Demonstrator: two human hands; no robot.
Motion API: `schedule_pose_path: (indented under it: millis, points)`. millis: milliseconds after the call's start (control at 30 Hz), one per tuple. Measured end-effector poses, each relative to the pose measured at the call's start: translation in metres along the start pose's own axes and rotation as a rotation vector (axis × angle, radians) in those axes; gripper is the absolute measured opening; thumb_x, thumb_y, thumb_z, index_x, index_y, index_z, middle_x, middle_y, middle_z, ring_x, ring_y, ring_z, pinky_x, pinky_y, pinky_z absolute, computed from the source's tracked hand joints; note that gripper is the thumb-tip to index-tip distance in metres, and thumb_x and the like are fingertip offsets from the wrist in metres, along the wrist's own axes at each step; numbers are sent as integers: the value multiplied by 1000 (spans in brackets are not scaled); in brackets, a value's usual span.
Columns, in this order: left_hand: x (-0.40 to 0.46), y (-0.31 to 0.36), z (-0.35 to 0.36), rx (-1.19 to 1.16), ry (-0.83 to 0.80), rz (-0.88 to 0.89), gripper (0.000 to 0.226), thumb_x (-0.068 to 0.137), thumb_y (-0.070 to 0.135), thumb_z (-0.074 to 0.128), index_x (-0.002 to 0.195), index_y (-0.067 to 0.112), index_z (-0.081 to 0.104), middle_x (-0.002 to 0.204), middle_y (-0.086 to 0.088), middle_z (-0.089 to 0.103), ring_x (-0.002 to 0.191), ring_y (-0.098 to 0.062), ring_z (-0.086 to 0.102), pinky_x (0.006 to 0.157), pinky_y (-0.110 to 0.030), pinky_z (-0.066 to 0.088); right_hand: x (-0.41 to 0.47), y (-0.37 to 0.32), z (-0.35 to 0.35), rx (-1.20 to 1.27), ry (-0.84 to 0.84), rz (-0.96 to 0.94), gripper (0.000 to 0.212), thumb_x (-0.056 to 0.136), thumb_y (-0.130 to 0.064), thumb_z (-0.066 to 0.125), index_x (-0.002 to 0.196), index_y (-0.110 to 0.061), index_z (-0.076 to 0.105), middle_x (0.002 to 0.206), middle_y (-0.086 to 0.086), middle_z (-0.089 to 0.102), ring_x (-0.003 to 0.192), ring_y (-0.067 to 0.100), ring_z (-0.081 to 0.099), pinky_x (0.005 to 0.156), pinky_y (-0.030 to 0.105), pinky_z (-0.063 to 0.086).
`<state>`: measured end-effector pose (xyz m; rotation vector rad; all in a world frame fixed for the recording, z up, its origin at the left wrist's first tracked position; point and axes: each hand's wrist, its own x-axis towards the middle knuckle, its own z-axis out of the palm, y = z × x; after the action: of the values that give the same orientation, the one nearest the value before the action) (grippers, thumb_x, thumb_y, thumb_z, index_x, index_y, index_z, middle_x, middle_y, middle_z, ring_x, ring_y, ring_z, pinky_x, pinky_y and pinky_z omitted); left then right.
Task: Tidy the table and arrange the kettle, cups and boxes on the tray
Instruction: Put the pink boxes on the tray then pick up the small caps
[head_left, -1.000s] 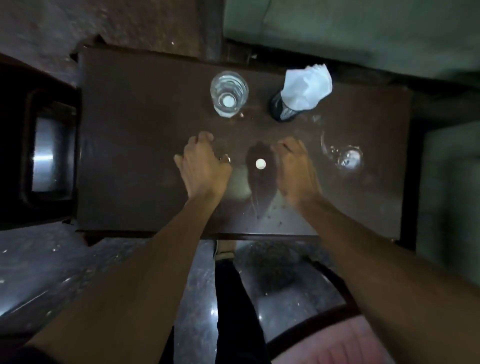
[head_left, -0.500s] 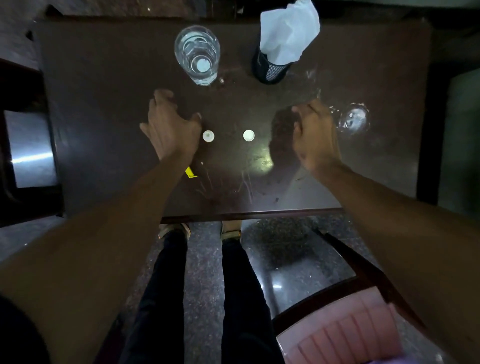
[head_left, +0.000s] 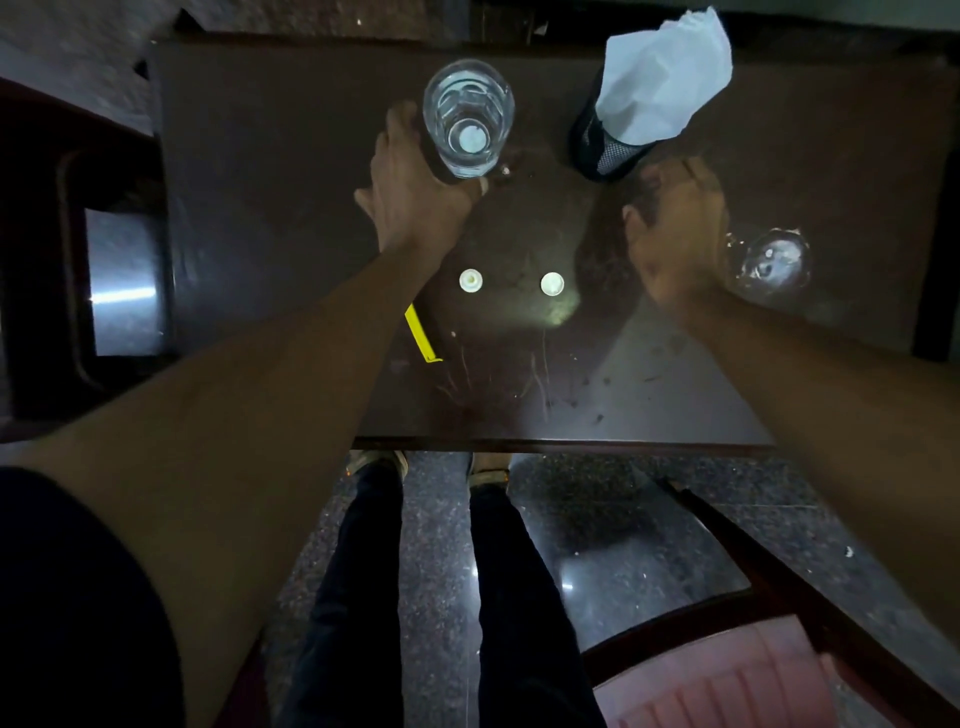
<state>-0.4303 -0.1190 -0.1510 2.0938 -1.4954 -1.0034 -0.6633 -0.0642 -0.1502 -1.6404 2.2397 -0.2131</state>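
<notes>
A clear drinking glass (head_left: 468, 117) stands upright at the far middle of the dark wooden table (head_left: 270, 171). My left hand (head_left: 415, 192) wraps round its lower left side, thumb at the near side. A second clear glass (head_left: 773, 264) sits at the right, just right of my right hand (head_left: 675, 234). That hand hovers with loosely curled fingers and holds nothing. Just beyond its fingers is a black mesh holder (head_left: 602, 153) with white tissue (head_left: 667, 78) in it. No kettle, boxes or tray are visible.
Two small white round spots (head_left: 470, 280) (head_left: 552, 284) and a yellow strip (head_left: 422, 332) lie on the table near its front edge (head_left: 561, 444). A dark unit with a shiny metal face (head_left: 122, 283) stands at the left. A pink chair (head_left: 727, 675) is at the lower right.
My left hand moved forward from the table's middle and closed round the glass. My right hand shifted forward and right, toward the mesh holder and second glass. The yellow strip came into view.
</notes>
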Motion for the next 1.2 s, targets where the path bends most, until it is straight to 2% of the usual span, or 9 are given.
schedule_pose_path:
  millis: [133,300,433,600,700,833,1000,1100,1200]
  points:
    - [3,-3,-1,-8,-6,-11,84,72,47,88,143,22,52,138,9,62,132,-17,60,115,-55,38,1,0,4,46,16,64,36,94,-19,69,128,-9,64,134,13,59,124,30,59,103,35,46]
    - [2,-12,-4,30,-9,-26,84,71,40,87,145,24,51,137,9,61,130,-15,59,113,-54,41,-2,1,7,60,-5,88,37,94,-21,70,129,-10,64,141,14,57,126,33,60,108,37,49]
    - [-4,-28,-6,62,-12,-59,86,72,33,88,148,24,49,140,8,59,129,-16,60,114,-54,40,-15,-2,15,63,-44,57,36,94,-20,70,128,-9,65,131,14,61,119,31,62,104,38,51]
    - [-26,-50,-7,124,66,-106,75,76,32,82,144,26,51,138,6,56,132,-20,55,112,-50,34,-42,-20,33,96,-151,-19,37,92,-22,72,126,-11,64,126,13,62,113,34,63,96,41,53]
    - [-49,-60,-4,256,64,31,71,74,34,79,141,29,54,140,3,52,134,-23,50,109,-47,33,-58,-31,47,101,-199,-66,40,90,-26,76,125,-12,65,123,12,60,109,32,63,90,40,55]
    - [-64,-63,13,417,-60,279,65,76,30,82,137,33,59,135,1,54,129,-23,52,106,-45,33,-67,-42,60,49,-208,-83,44,88,-22,80,126,-14,62,129,10,54,109,32,64,88,40,57]
    - [-64,-61,32,528,-196,308,45,84,14,74,125,29,63,134,-1,56,126,-27,55,108,-47,35,-67,-49,64,-45,-210,-87,35,92,-10,72,124,-13,57,133,12,52,108,34,65,85,40,54]
    - [-63,-61,28,534,-196,285,42,86,5,65,121,28,64,130,-3,57,122,-28,57,106,-45,35,-69,-60,63,-70,-223,-110,30,96,-11,69,124,-12,57,134,13,52,108,35,65,86,42,53]
    - [-57,-65,5,480,-128,278,40,88,8,67,124,26,63,128,-3,57,122,-27,59,106,-45,36,-68,-83,60,-72,-254,-201,27,96,-12,66,122,-10,58,131,16,50,104,41,63,86,47,53]
